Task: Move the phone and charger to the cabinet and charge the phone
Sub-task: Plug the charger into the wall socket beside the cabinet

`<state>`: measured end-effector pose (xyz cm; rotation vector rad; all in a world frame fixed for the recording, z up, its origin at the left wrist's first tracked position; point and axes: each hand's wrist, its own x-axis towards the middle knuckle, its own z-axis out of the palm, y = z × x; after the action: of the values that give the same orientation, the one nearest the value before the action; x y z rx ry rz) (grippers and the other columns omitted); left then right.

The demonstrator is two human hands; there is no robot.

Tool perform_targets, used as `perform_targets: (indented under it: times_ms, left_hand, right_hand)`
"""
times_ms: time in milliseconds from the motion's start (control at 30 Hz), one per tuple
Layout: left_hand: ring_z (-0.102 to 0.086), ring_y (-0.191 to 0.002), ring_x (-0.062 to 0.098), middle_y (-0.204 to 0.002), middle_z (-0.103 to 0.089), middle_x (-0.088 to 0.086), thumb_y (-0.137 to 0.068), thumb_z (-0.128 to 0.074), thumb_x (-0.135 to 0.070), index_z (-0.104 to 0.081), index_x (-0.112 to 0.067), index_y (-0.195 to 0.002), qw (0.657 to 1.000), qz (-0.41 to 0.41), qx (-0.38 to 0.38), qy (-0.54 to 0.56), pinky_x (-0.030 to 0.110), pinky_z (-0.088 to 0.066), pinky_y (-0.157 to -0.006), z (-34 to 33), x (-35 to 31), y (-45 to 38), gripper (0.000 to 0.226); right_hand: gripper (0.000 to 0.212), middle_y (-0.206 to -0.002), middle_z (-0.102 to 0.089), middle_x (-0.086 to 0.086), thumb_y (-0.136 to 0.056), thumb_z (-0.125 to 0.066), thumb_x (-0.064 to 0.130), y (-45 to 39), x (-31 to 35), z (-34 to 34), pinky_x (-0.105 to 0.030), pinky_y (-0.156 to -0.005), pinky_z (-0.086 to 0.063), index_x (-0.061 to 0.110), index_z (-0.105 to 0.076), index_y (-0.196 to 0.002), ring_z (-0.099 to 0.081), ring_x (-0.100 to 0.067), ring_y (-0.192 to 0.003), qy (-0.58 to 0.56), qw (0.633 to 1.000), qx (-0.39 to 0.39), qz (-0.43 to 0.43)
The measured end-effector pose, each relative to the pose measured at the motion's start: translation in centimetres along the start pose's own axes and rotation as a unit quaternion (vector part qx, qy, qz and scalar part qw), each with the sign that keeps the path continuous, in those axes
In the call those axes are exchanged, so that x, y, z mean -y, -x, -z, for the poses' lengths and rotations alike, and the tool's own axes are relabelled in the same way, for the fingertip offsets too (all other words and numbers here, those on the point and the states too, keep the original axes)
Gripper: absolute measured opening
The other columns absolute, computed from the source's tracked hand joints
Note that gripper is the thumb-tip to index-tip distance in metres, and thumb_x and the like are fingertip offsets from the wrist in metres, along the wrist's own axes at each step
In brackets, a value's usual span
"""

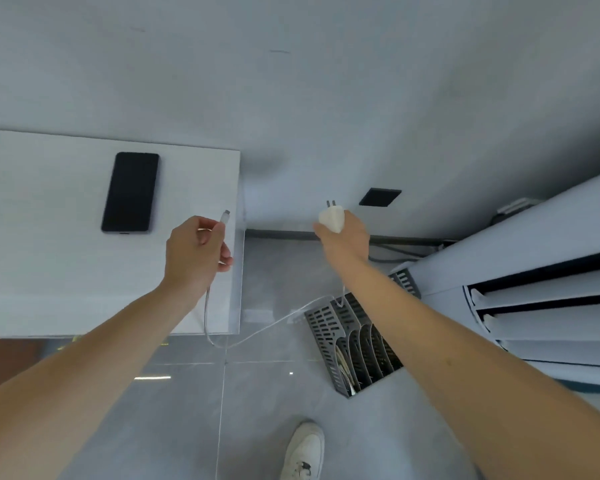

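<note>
Both ends held apart: left hand (pixel 193 252) fingers pinching cable (pixel 222 342) plug toward phone (pixel 130 192) (on cabinet (pixel 49 271)), right hand (pixel 343 240) gripping charger (pixel 332 218), prongs aimed at wall socket (pixel 380 197).

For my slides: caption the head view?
Left hand holds cable, right hand aims plug; phone on cabinet.

White cabinet (pixel 49 271) carries a phone (pixel 130 192) (screen dark).
</note>
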<state>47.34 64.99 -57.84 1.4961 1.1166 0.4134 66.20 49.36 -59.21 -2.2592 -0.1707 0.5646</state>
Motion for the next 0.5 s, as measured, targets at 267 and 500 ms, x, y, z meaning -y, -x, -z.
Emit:
perform_targets:
  times_ms: [267, 500]
  left_hand:
    - [-0.060, -0.038, 0.023, -0.054, -0.066, 0.006, -0.101, -0.062, -0.031, -0.064, -0.017, -0.089, 0.986, -0.146, 0.051, -0.059, 0.023, -0.047, -0.035, -2.6, 1.6, -2.4, 0.018]
    - [-0.050, -0.032, 0.015, -0.049, -0.062, 0.007, -0.102, -0.059, -0.028, -0.063, -0.013, -0.091, 0.957, -0.243, 0.101, -0.125, 0.019, -0.039, -0.034, -8.3, 0.9, -7.1, 0.019]
  right_hand:
    - [0.015, -0.092, -0.075, -0.017, -0.093, -0.060, 0.026, -5.4, -5.4, 2.2, -0.046, -0.067, -0.064, 0.013, -0.067, -0.091, -0.075, -0.035, -0.082, 0.036, 0.997, -0.066, -0.022]
    - [0.013, -0.085, -0.072, -0.013, -0.093, -0.066, 0.025, -11.3, -10.6, 3.1, -0.036, -0.052, -0.063, 0.012, -0.066, -0.095, -0.069, -0.024, -0.058, -0.009, 0.992, -0.126, -0.013]
